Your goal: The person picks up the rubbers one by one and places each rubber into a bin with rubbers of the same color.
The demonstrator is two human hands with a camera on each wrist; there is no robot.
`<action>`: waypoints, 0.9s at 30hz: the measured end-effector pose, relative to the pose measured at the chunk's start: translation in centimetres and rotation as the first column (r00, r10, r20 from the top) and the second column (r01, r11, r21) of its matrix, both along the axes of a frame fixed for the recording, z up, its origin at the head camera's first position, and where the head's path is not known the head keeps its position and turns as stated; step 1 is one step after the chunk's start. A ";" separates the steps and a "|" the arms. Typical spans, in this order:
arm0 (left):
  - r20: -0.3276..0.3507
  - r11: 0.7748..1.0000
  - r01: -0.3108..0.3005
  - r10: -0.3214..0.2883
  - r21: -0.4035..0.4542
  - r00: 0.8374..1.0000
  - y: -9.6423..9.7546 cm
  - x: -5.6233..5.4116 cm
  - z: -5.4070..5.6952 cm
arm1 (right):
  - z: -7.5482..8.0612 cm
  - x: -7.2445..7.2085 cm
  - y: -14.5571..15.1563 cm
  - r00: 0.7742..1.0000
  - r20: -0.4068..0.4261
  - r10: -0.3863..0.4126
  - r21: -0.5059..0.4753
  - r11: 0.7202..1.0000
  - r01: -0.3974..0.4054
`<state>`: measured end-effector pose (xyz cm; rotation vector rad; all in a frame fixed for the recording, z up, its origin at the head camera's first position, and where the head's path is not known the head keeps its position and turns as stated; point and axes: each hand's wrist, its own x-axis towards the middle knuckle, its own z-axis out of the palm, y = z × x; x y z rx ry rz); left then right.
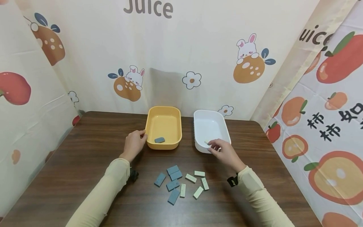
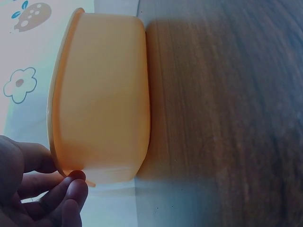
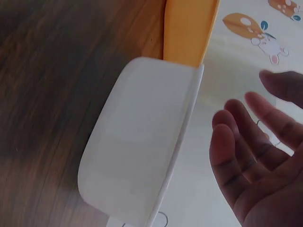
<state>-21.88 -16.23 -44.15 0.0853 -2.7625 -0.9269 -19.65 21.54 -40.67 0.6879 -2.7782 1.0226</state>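
Right fingers (image 3: 223, 146) bent above white tray (image 3: 137, 123)

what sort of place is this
Probably an improvised indoor tabletop workspace: a dark brown wood-grain table backed by pale hanging cloth printed with fruit and rabbits, bearing a yellow rectangular tray and a white rectangular tray.

The left arm (image 1: 106, 183) is stretched forward and slanted inward to the right; the right arm (image 1: 259, 192) is stretched forward and slanted inward to the left. Both are covered by sleeves (image 1: 270, 208) almost to the wrists. The left hand (image 1: 134, 144) is held with its fingers (image 2: 76, 190) bent and bunched; whether anything is pinched by them cannot be told. The right hand (image 1: 225, 153) is loosely opened, its fingers (image 3: 225, 149) lightly curved, its thumb (image 3: 285, 86) parted from them. The hands are held well apart.
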 end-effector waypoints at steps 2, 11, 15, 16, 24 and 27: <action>-0.001 1.000 0.000 0.000 0.000 1.000 0.0 0.0 0.0 | -0.2 0.2 -0.3 0.999 0.010 0.035 0.007 0.999 -0.035; 0.007 1.000 -0.004 0.004 0.002 1.000 0.1 0.0 0.1 | -1.7 0.4 -1.2 0.985 0.047 0.167 0.084 0.982 -0.170; -0.011 1.000 -0.005 0.005 -0.002 1.000 0.1 0.0 0.1 | -2.1 0.5 -1.6 0.974 0.095 0.208 0.133 0.967 -0.219; -0.016 1.000 -0.005 0.005 -0.003 1.000 0.1 0.0 0.1 | -2.3 0.5 -1.7 0.971 0.107 0.215 0.147 0.962 -0.230; -0.023 1.000 -0.002 0.002 0.003 1.000 0.1 0.1 0.1 | -3.3 1.1 -2.3 0.946 0.152 0.285 0.248 0.916 -0.316; -0.020 1.000 -0.004 0.004 0.006 1.000 0.1 0.1 0.0 | -3.5 1.3 -2.5 0.938 0.197 0.287 0.266 0.905 -0.333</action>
